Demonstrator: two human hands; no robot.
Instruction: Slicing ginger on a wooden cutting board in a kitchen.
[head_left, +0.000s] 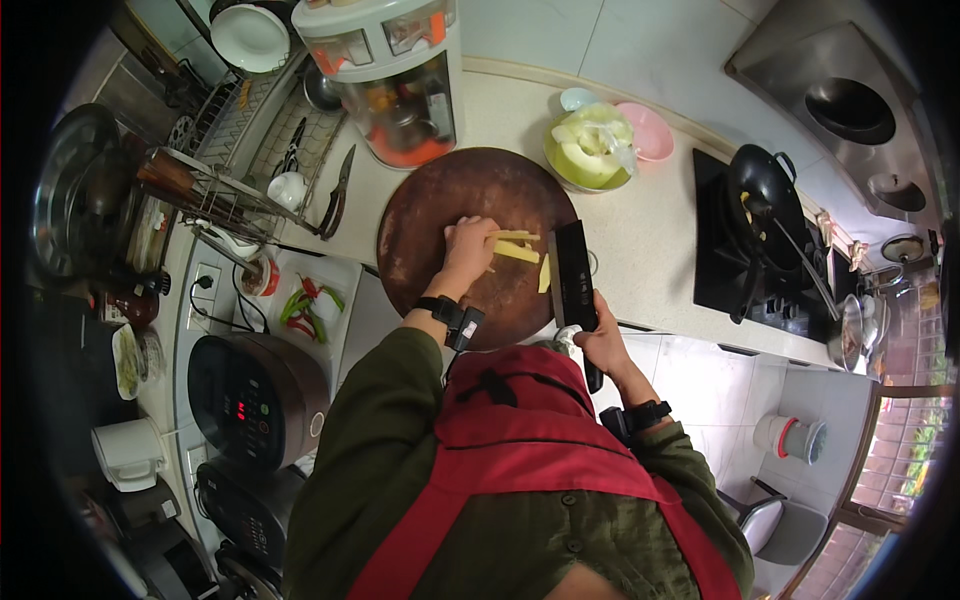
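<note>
A round, dark wooden chopping board (450, 184) lies on the counter before me. My left hand (471, 244) is over its middle, curled on pale yellow strips (517, 251) of what may be potato, whose ends stick out to the right. In my right hand (606, 341) is the handle of a black-bladed cleaver (576, 270). The blade stands at the board's right edge, apart from my left hand. One more yellow piece (544, 274) lies right beside the blade. My left fingertips are partly hidden behind the hand.
A bowl (592, 180) of cut pale-green melon or gourd in plastic stands beyond the board, near a pink bowl (645, 131). Scissors or shears (341, 191) lie left of it. Red and green chillies (307, 307) rest on a tray. A black wok (765, 202) sits on the hob at right.
</note>
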